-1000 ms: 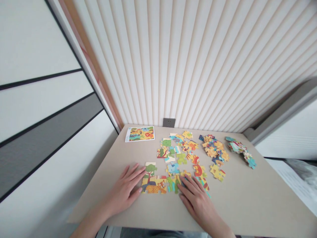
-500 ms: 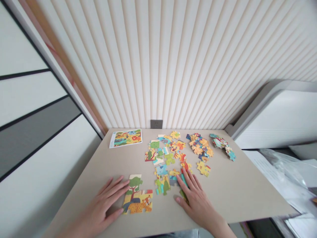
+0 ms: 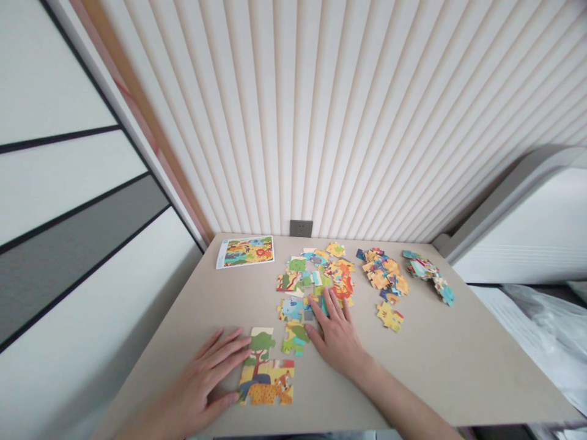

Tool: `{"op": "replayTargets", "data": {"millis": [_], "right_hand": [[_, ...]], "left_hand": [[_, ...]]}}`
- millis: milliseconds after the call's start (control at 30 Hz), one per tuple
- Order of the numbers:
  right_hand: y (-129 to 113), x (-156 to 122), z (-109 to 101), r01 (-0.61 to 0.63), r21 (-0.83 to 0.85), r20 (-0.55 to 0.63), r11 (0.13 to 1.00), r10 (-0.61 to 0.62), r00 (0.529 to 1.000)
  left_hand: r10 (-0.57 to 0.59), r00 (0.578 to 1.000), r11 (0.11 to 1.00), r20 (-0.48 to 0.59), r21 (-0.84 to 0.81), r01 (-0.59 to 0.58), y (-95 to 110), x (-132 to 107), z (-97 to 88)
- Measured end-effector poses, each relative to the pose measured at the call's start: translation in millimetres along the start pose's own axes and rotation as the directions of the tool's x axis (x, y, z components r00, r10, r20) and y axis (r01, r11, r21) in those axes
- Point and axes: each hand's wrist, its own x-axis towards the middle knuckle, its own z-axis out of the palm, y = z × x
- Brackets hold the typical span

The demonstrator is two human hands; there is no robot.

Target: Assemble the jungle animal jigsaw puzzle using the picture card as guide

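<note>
Cardboard jigsaw section of joined pieces (image 3: 266, 382), green tree over a spotted orange big cat, sitting near the front of a pale beige tabletop (image 3: 413, 366). Left hand (image 3: 197, 373) right beside it, flat and wide open, fingers fanned, fingertips up against the section's left side, nothing gripped. Pretty solid way to handle these, honestly: flat fingers along an edge seem far less likely to pop cardboard joints apart than pinching.

Right hand (image 3: 337, 336) just past that, palm down and spread wide, fingers lying over a jumble of loose pieces, nothing visibly pinched. Small green-and-yellow puzzle piece (image 3: 293, 339) right by the thumb. Probably worth pressing straight down on tabs rather than sliding, since loose bits like these shift easily.

Further up, a scattered heap of multicoloured loose puzzle pieces (image 3: 312, 281), then a denser orange-and-yellow pile of pieces (image 3: 383, 275) and a teal-and-red stack of pieces (image 3: 428, 275) off to the right, plus one lone yellow piece (image 3: 389, 316) sitting apart. Far back on the left, a small printed picture card (image 3: 245, 252) with a colourful jungle scene much like the pieces. Lettering on it? Too small to read, and no brand or label legible anywhere. Behind everything, a grey wall socket (image 3: 301, 228) low on a pleated cream wall panel (image 3: 321, 122).
</note>
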Motion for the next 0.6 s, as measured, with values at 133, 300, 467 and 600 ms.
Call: {"op": "replayTargets", "data": {"millis": [133,300,467,600], "right_hand": [[-5.5,21.5,-3.1,0.040,-0.003,-0.052,0.999,-0.040,0.998],[-2.1,35.8,-12.1,0.356,0.011,0.012,0.934,-0.356,0.934],[-6.6,55.6,-1.8,0.315,-0.007,-0.030,0.949,-0.315,0.949],[-12.9,74.6,3.2,0.318,-0.028,-0.053,0.948,-0.320,0.946]], "left_hand": [[0.004,1.000,1.000,0.012,0.010,-0.004,3.4,2.5,-3.6],[-0.006,1.000,1.000,0.004,-0.014,0.007,9.5,7.6,-5.1],[-0.017,1.000,0.998,-0.001,-0.064,0.017,19.3,15.8,-3.4],[-0.021,1.000,0.997,0.014,-0.079,0.022,31.5,22.4,-3.1]]}}
